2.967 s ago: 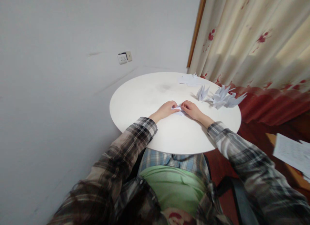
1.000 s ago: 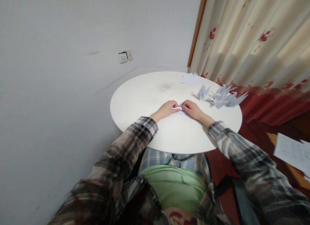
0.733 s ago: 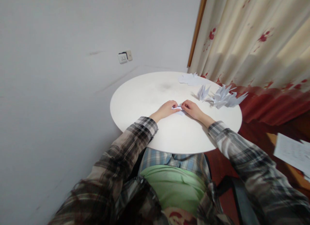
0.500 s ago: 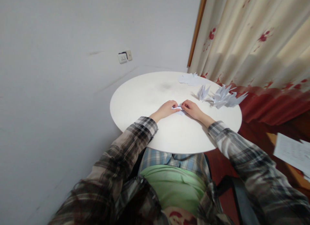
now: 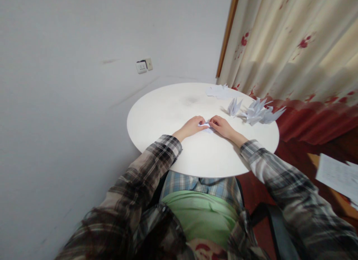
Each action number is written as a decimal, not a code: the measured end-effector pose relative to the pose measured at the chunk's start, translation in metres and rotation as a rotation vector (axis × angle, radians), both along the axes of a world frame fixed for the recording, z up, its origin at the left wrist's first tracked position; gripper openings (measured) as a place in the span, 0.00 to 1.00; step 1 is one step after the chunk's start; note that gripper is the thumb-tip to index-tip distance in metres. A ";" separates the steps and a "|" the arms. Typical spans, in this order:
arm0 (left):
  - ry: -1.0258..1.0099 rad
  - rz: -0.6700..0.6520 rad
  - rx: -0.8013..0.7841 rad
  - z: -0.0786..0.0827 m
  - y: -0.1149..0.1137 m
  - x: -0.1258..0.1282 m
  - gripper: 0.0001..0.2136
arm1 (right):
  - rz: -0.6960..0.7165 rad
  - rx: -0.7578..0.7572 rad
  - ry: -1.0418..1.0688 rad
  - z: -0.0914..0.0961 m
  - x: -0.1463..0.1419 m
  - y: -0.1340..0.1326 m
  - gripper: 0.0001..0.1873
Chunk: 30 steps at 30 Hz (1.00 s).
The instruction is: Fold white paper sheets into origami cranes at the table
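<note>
1. The round white table [image 5: 165, 107] stands against the wall [image 5: 69, 84], just as three seconds ago.
2. The folded-paper cluster [image 5: 255, 112] keeps its place at the table's right.
3. The left hand [image 5: 192, 125] stays put, thumb and fingers clamped on the small paper [image 5: 208, 131].
4. The right hand [image 5: 221, 125], equally unmoved, pinches its other end.
5. The small paper remains between both hands, low over the tabletop.

round table [image 5: 167, 107]: 1 | held paper [image 5: 206, 125]: 1 | folded figures [image 5: 255, 113]: at least 3 | wall plates [image 5: 141, 67]: 2
</note>
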<state>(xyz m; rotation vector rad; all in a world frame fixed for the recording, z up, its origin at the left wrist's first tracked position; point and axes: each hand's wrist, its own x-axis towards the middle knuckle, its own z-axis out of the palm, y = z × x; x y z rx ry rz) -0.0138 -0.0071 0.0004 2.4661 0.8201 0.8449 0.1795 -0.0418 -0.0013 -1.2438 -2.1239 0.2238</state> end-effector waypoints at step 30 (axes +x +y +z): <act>0.002 0.002 -0.006 -0.001 0.002 0.000 0.10 | -0.007 -0.011 0.005 0.002 -0.001 -0.001 0.11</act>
